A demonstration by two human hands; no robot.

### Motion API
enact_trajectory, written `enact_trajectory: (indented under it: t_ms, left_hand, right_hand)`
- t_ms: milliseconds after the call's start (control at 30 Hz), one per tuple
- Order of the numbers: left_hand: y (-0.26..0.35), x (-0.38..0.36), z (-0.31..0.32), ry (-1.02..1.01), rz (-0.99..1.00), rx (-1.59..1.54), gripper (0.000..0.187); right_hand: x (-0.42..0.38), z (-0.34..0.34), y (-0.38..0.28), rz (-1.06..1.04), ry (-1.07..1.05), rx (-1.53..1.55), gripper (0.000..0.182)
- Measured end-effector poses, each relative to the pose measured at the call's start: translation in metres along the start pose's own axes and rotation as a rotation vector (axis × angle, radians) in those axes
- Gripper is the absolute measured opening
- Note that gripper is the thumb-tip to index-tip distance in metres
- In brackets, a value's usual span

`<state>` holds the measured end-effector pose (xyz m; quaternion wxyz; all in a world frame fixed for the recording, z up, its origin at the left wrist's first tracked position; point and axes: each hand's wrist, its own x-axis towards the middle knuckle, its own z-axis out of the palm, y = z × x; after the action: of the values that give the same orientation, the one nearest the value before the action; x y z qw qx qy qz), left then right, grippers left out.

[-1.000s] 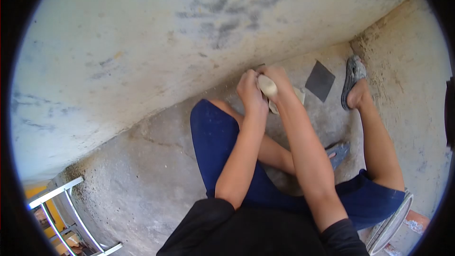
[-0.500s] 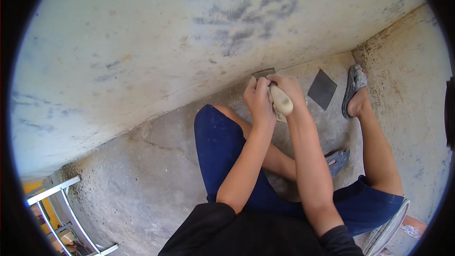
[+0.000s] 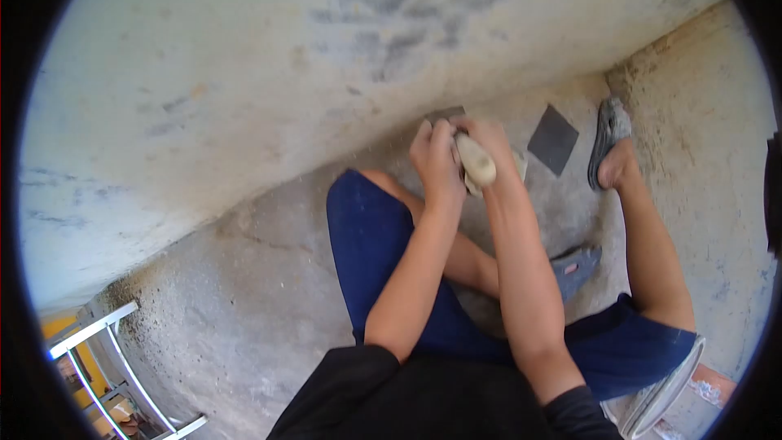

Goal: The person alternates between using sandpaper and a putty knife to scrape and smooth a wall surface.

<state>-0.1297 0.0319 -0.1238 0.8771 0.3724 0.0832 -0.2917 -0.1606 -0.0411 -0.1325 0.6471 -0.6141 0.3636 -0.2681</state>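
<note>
Both my hands are closed around a trowel with a rounded, pale handle (image 3: 476, 161), close to the foot of the wall. My left hand (image 3: 437, 156) grips it from the left, and my right hand (image 3: 490, 140) from the right, fingers nearly touching. Past my fingertips a dark grey flat edge (image 3: 445, 113) shows against the base of the wall; my hands hide most of the blade. A pale piece (image 3: 521, 165) peeks out beside my right wrist. On the floor right of my hands lies a dark grey diamond-shaped sheet (image 3: 554, 140), possibly sandpaper.
The pale wall (image 3: 244, 73) with dark smudges rises ahead and meets a second wall (image 3: 709, 138) at the right. My sandalled foot (image 3: 611, 143) rests near that corner. A metal ladder (image 3: 110, 375) stands at lower left. A round pale bucket (image 3: 664, 395) is at lower right.
My hands and the trowel have shifted slightly up and left in the view, still near the wall's base. The view itself has tilted a little; my grip is the same.
</note>
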Motion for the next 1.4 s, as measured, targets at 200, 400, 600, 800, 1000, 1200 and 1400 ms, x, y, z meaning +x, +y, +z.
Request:
enact_trajectory:
  t_ms: [200, 400, 600, 800, 1000, 1200, 1400]
  left_hand:
    - [0.015, -0.004, 0.013, 0.008, 0.033, 0.041, 0.025]
    - [0.014, 0.001, 0.023, -0.06, 0.051, 0.003, 0.022]
    - [0.013, 0.002, 0.024, -0.057, 0.038, -0.02, 0.021]
    - [0.019, 0.017, 0.025, 0.066, -0.094, -0.145, 0.021]
    - [-0.008, 0.012, -0.006, 0.053, -0.071, -0.032, 0.011]
    - [-0.014, -0.001, 0.025, -0.124, -0.071, -0.029, 0.015]
    - [-0.01, 0.0, 0.028, -0.129, -0.08, -0.067, 0.016]
  right_hand:
    - [0.001, -0.016, -0.019, -0.447, -0.165, -0.904, 0.03]
    - [0.012, -0.021, -0.036, -0.332, -0.207, -0.858, 0.03]
    - [0.008, -0.011, -0.066, 0.101, -0.148, -0.501, 0.029]
    - [0.045, -0.008, -0.024, 0.318, -0.335, 0.075, 0.015]
    - [0.018, -0.002, -0.005, 0.457, -0.059, 0.02, 0.021]
    - [0.008, -0.045, -0.021, -0.081, -0.028, -0.217, 0.02]
    - [0.009, -0.034, -0.042, 0.121, 0.005, -0.232, 0.021]
